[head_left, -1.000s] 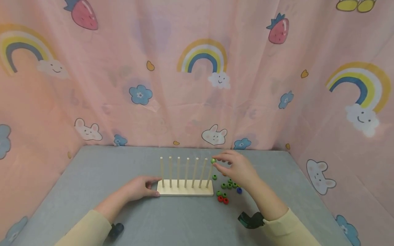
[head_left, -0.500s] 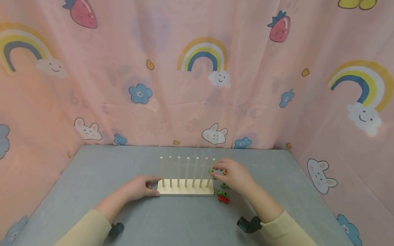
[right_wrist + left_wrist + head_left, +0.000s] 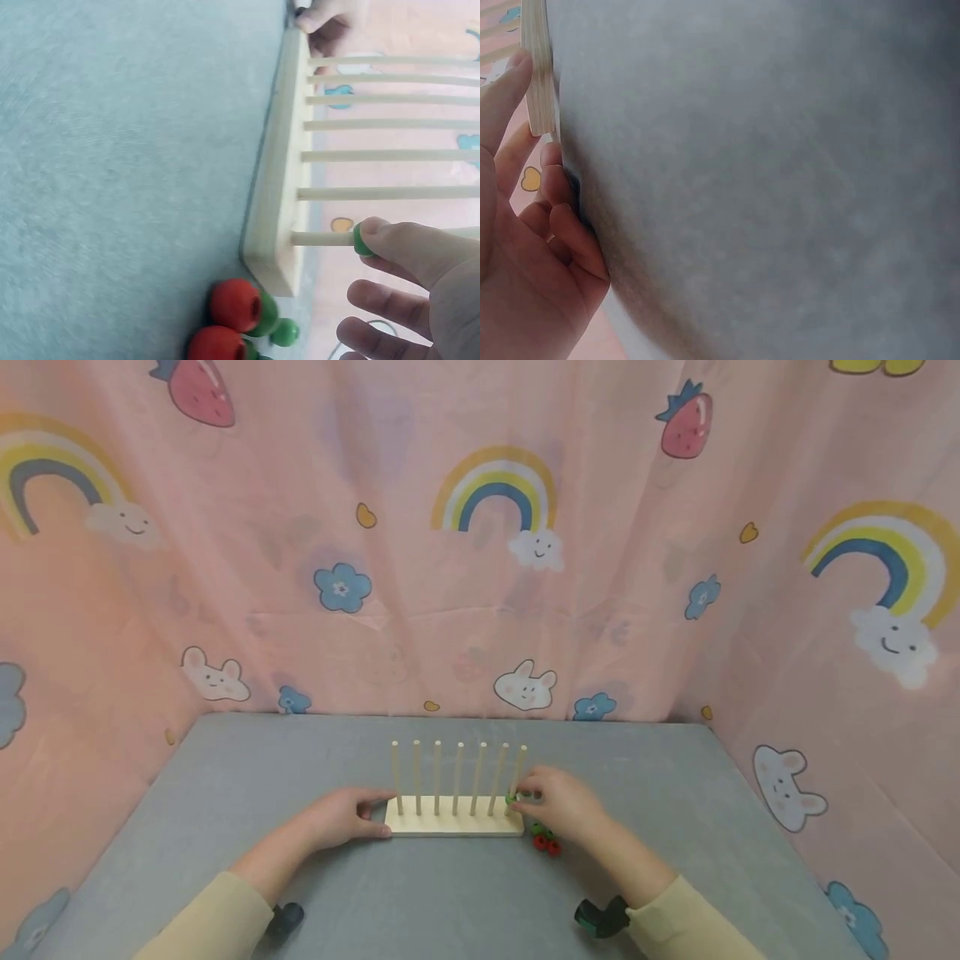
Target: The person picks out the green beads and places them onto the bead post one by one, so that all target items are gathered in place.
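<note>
A pale wooden pegboard with several upright pegs stands on the grey table. My left hand grips its left end between thumb and fingers; the left wrist view shows the thumb on the board's edge. At the right end, my right hand pinches a green bead that is threaded on the rightmost peg, low down but above the base. In the right wrist view, bare peg shows between bead and base. The other pegs carry no beads.
Red beads and green beads lie beside the board's right end, partly hidden by my right hand in the head view. A pink patterned curtain hangs behind the grey table.
My right hand has moved down along the rightmost peg, bringing the green bead from the peg's top to near the base. My left hand keeps its grip on the board.
</note>
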Demonstrator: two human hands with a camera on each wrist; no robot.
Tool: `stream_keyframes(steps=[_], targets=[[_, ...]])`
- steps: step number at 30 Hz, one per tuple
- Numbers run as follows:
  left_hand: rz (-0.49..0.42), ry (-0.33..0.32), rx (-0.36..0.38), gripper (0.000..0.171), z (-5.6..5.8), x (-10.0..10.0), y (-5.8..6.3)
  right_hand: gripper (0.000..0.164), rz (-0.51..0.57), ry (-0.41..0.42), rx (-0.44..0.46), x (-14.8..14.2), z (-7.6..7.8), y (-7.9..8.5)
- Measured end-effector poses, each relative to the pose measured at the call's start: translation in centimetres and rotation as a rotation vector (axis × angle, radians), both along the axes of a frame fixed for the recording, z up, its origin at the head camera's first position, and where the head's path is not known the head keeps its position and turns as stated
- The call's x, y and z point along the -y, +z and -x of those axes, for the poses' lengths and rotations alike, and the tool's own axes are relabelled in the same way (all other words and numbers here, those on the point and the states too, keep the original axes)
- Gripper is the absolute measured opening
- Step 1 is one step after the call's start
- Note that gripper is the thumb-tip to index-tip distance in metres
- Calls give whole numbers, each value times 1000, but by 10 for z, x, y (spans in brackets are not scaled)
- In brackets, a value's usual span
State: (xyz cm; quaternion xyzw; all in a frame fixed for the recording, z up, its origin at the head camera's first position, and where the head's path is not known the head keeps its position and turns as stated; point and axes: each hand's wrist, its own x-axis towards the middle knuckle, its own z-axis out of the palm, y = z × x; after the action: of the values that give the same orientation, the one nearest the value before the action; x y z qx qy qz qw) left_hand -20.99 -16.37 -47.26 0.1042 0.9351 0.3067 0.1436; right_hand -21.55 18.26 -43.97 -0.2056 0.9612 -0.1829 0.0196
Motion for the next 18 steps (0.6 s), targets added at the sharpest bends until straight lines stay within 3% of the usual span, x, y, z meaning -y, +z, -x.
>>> stream_keyframes(steps=[9,18], targets=[[1,-13,-4,58,1,1,0,10,6,17,84,2,4,-13],[-5,-18,-12,58,2,3,-3,10,-18,15,73,4,6,-18]])
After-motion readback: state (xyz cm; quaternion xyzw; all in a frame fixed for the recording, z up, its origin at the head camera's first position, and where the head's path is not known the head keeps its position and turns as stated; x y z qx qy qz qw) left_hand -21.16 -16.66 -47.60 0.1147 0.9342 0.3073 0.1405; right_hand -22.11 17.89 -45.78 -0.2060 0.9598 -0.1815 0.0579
